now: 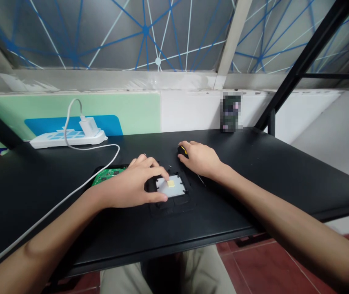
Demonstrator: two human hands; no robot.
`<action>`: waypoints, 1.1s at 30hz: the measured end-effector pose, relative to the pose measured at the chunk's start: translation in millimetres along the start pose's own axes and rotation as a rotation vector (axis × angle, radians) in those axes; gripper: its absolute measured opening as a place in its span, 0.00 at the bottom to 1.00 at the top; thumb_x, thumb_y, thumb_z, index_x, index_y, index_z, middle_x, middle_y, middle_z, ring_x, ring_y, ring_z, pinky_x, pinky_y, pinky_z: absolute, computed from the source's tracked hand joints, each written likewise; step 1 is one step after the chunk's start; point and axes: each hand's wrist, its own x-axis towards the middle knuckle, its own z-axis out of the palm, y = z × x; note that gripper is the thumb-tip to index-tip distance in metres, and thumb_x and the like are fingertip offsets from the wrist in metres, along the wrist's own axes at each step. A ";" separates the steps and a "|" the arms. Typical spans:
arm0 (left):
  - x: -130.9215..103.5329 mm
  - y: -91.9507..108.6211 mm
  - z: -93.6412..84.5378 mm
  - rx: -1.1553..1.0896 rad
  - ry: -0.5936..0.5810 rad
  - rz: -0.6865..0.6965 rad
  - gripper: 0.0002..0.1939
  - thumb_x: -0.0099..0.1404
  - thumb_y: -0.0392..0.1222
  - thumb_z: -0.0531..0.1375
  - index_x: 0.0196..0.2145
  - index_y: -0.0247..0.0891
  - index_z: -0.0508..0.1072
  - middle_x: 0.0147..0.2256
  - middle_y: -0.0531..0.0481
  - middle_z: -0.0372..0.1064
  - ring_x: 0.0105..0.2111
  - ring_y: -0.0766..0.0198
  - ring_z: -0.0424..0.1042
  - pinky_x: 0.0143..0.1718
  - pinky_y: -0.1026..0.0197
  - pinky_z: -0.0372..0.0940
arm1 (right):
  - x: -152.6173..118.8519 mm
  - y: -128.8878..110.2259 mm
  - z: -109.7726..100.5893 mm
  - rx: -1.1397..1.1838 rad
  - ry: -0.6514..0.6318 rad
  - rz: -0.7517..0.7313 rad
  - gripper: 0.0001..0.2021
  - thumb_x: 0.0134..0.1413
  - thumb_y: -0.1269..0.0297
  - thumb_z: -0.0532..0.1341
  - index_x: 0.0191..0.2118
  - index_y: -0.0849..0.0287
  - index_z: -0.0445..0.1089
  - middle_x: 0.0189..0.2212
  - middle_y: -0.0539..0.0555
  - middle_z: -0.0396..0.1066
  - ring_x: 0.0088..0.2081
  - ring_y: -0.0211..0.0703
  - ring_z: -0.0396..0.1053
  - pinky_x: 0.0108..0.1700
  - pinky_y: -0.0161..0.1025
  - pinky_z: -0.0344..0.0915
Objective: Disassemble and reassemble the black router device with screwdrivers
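Note:
My left hand rests over a black device casing, fingers spread apart, with the index fingertip touching a pale grey panel and the thumb near its lower edge. On that panel sits a small yellow square. A green circuit board lies partly hidden under my left hand. Further right, my right hand is closed around a black and yellow screwdriver handle; a thin metal shaft shows below the hand. A tiny dark piece, perhaps a screw, lies between the hands.
A white power strip with a plugged charger stands at the back left of the black table. Its white cable runs forward past my left arm. A blurred upright object leans against the back wall.

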 end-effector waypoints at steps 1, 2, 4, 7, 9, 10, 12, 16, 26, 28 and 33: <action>-0.6 -0.2 0.2 -0.006 0.001 0.008 0.12 0.64 0.51 0.67 0.45 0.51 0.76 0.48 0.50 0.68 0.49 0.49 0.62 0.54 0.48 0.58 | -0.1 0.6 -0.4 0.014 0.011 0.001 0.23 0.62 0.56 0.53 0.60 0.57 0.66 0.47 0.63 0.75 0.43 0.56 0.75 0.40 0.48 0.67; -1.1 -0.4 0.3 -0.010 0.000 0.015 0.13 0.65 0.51 0.67 0.46 0.52 0.75 0.48 0.50 0.68 0.50 0.50 0.62 0.54 0.48 0.58 | -0.2 0.9 -1.1 0.028 0.024 0.003 0.24 0.62 0.56 0.53 0.61 0.56 0.66 0.46 0.62 0.75 0.42 0.55 0.75 0.39 0.47 0.67; -1.6 -0.4 0.6 -0.010 -0.004 0.020 0.13 0.64 0.51 0.68 0.46 0.52 0.75 0.49 0.50 0.68 0.49 0.50 0.62 0.54 0.48 0.58 | -0.5 1.4 -3.5 0.055 0.058 0.011 0.24 0.61 0.57 0.52 0.62 0.55 0.65 0.44 0.60 0.75 0.40 0.53 0.74 0.38 0.46 0.66; -0.3 -1.1 0.0 0.010 0.025 0.030 0.12 0.66 0.51 0.66 0.45 0.50 0.76 0.48 0.50 0.69 0.48 0.51 0.63 0.52 0.49 0.59 | -1.4 2.6 -10.4 0.178 0.162 0.012 0.25 0.60 0.58 0.54 0.61 0.55 0.66 0.38 0.57 0.75 0.37 0.48 0.72 0.39 0.45 0.66; 1.8 -3.8 -1.5 0.032 0.126 0.038 0.09 0.69 0.50 0.62 0.44 0.48 0.76 0.46 0.49 0.71 0.47 0.52 0.64 0.51 0.49 0.60 | -2.8 3.6 -16.6 0.324 0.266 0.000 0.24 0.58 0.59 0.56 0.60 0.56 0.68 0.34 0.55 0.74 0.32 0.44 0.70 0.39 0.45 0.67; 2.9 -5.8 -2.7 0.044 0.201 0.034 0.09 0.71 0.50 0.60 0.43 0.46 0.76 0.45 0.49 0.72 0.47 0.52 0.65 0.51 0.50 0.60 | -3.8 4.0 -19.7 0.396 0.329 -0.002 0.24 0.57 0.60 0.57 0.59 0.56 0.69 0.33 0.54 0.73 0.30 0.42 0.68 0.38 0.45 0.67; 4.6 -10.6 -5.6 0.062 0.368 0.000 0.09 0.72 0.48 0.57 0.41 0.44 0.75 0.42 0.49 0.74 0.44 0.54 0.66 0.48 0.52 0.61 | -6.3 4.3 -25.2 0.507 0.443 -0.012 0.24 0.58 0.62 0.57 0.60 0.55 0.69 0.32 0.52 0.71 0.28 0.40 0.65 0.39 0.46 0.69; 5.1 -16.3 -11.2 0.092 0.551 -0.097 0.10 0.72 0.46 0.55 0.36 0.42 0.74 0.39 0.50 0.76 0.41 0.55 0.68 0.44 0.53 0.62 | -12.2 2.7 -29.2 0.635 0.578 -0.039 0.23 0.60 0.62 0.57 0.61 0.51 0.65 0.33 0.51 0.69 0.27 0.39 0.65 0.38 0.45 0.72; 5.3 -12.9 -12.7 0.081 0.580 -0.140 0.08 0.70 0.45 0.56 0.35 0.43 0.74 0.37 0.50 0.77 0.40 0.56 0.69 0.41 0.53 0.63 | -16.2 -3.9 -17.1 0.869 0.632 -0.162 0.21 0.60 0.59 0.59 0.56 0.48 0.52 0.46 0.55 0.66 0.43 0.45 0.76 0.43 0.48 0.78; 5.5 -13.5 -12.2 0.085 0.566 -0.129 0.09 0.70 0.45 0.56 0.34 0.43 0.74 0.37 0.51 0.76 0.39 0.56 0.69 0.41 0.53 0.63 | -15.7 -4.8 -14.6 0.883 0.599 -0.150 0.21 0.60 0.59 0.60 0.55 0.48 0.51 0.46 0.55 0.65 0.44 0.46 0.76 0.44 0.48 0.79; 6.0 -13.9 -11.1 0.104 0.554 -0.090 0.09 0.69 0.44 0.56 0.34 0.43 0.73 0.36 0.52 0.76 0.38 0.56 0.68 0.42 0.53 0.63 | -13.0 -4.4 -8.0 0.904 0.552 -0.155 0.19 0.59 0.60 0.61 0.51 0.49 0.51 0.45 0.54 0.64 0.43 0.44 0.76 0.44 0.46 0.80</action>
